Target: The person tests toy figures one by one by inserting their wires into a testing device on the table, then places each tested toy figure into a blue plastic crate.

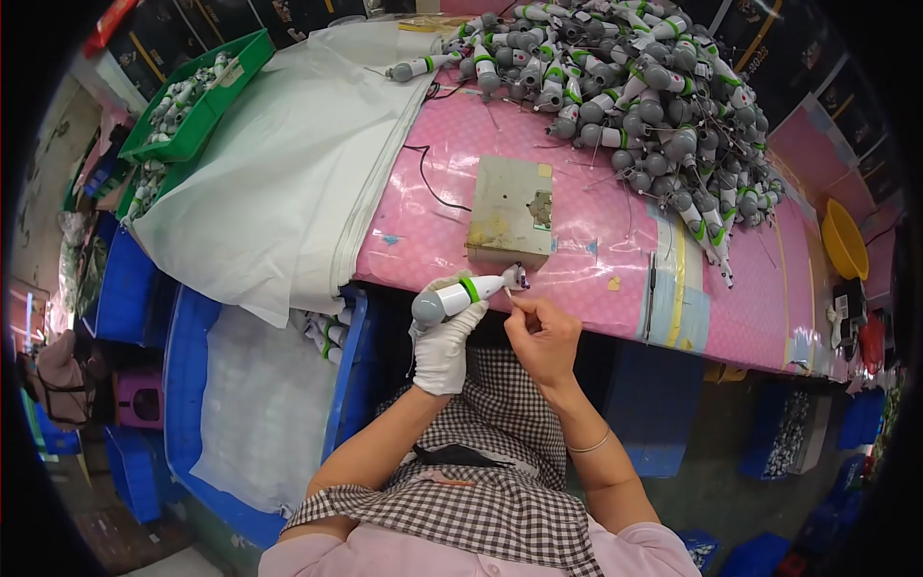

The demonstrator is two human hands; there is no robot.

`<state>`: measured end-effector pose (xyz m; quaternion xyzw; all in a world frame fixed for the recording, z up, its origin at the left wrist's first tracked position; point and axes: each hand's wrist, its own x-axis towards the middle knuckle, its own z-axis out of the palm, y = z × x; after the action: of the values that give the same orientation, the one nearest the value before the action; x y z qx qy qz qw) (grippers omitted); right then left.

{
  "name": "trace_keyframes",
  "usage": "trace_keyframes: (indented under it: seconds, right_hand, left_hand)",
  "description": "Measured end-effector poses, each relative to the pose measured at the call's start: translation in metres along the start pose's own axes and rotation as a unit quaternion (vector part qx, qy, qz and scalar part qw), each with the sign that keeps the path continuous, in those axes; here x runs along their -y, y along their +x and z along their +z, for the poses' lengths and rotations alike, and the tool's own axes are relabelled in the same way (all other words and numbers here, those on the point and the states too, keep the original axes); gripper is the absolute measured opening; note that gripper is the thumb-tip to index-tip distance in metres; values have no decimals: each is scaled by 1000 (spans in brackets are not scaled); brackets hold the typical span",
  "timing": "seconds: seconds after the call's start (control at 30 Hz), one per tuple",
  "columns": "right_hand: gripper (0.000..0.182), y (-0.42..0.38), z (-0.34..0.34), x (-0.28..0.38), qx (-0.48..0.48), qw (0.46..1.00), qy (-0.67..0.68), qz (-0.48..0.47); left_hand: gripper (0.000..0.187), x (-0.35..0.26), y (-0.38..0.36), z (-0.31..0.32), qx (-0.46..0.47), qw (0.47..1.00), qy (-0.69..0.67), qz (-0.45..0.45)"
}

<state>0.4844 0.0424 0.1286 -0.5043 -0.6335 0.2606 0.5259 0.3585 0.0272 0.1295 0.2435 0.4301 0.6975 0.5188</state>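
Note:
My left hand [442, 348], in a white glove, is closed around a white-and-grey device with a green ring [450, 302]. The device's rounded grey end points left, and its narrow end points right, close to the table's front edge. At that narrow end something small and dark purple shows. My bare right hand [546, 337] is closed in a pinch just beside this tip. A thin pale bit shows at its fingertips, too small to name. Just beyond the device stands a worn beige metal box [510, 210] with a black cable.
A large heap of similar devices [635, 106] covers the back right of the pink table [423, 231]. White sheeting [288, 154] drapes its left side. Green trays [216, 106] hold more parts. A blue bin [183, 404] stands at lower left. A dark pen-like tool [651, 293] lies right.

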Motion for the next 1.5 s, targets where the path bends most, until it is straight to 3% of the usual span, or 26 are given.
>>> trace_keyframes:
  seconds: [0.07,0.13,0.27,0.3,0.33,0.4,0.43,0.47,0.53,0.6,0.63,0.7,0.73,0.8,0.83,0.9,1.03,1.2,1.33,1.4,1.47,1.5]
  right_hand:
    - [10,4,-9,7,6,998,52,39]
    - [11,17,-26,9,-47,991,99,74]
    - [12,77,-50,-14,-105,989,-100,-42]
    - [12,85,-56,-23,-106,989,-91,-44]
    - [12,93,-61,-33,-93,980,-162,-70]
    - [12,102,-65,-46,-79,967,-223,-100]
    - [12,102,-66,-51,-61,950,-285,-111]
    - [11,100,-66,-54,-44,928,-349,-120]
    - [11,100,-63,-46,-55,931,-339,-127]
    - [14,98,-64,-30,-176,914,-290,-223]
    - [14,92,-63,-23,-177,913,-295,-220]
    - [18,75,-60,-7,-76,996,-39,-19]
    - [18,74,-59,10,-80,996,-45,-12]
    - [22,82,-57,41,104,967,135,188]
    - [22,84,-50,39,95,968,133,192]
    - [24,88,-38,27,47,876,422,228]
    - [23,86,-39,30,26,843,493,214]
    - [21,86,-55,28,18,837,495,231]
    - [19,93,-74,8,99,833,465,284]
    - [17,99,-72,1,133,829,457,295]
    - [14,105,-65,-2,109,945,190,243]
    - [15,108,-55,-11,71,990,86,87]
  left_hand:
    - [39,-5,2,-3,1,999,-32,-18]
    - [42,-14,4,-18,56,997,45,15]
    - [56,-70,20,-19,130,991,-13,-25]
    - [62,-84,24,-13,127,991,-44,-26]
    - [61,-93,29,-13,160,987,-28,-11]
    - [51,-102,40,-4,164,963,-201,-70]
    - [51,-105,44,-2,161,965,-196,-64]
    - [54,-105,47,-1,178,946,-246,-113]
    - [59,-102,49,0,195,921,-295,-165]
    - [63,-93,48,2,194,918,-280,-201]
    - [64,-91,46,5,194,918,-272,-214]
    - [65,-83,41,6,213,909,-269,-236]
    - [65,-78,39,7,232,901,-266,-252]
    - [65,-68,33,9,241,877,-295,-294]
    - [65,-65,28,11,236,870,-290,-322]
    - [66,-61,19,15,215,866,-268,-364]
    - [65,-52,9,15,193,868,-241,-388]
    - [61,-48,3,19,172,875,-196,-407]
    - [50,-44,-2,25,239,879,-122,-395]
    - [41,-43,-4,33,255,900,81,-345]
    - [32,-39,0,42,259,901,132,-322]
    - [30,-39,3,45,256,906,193,-275]
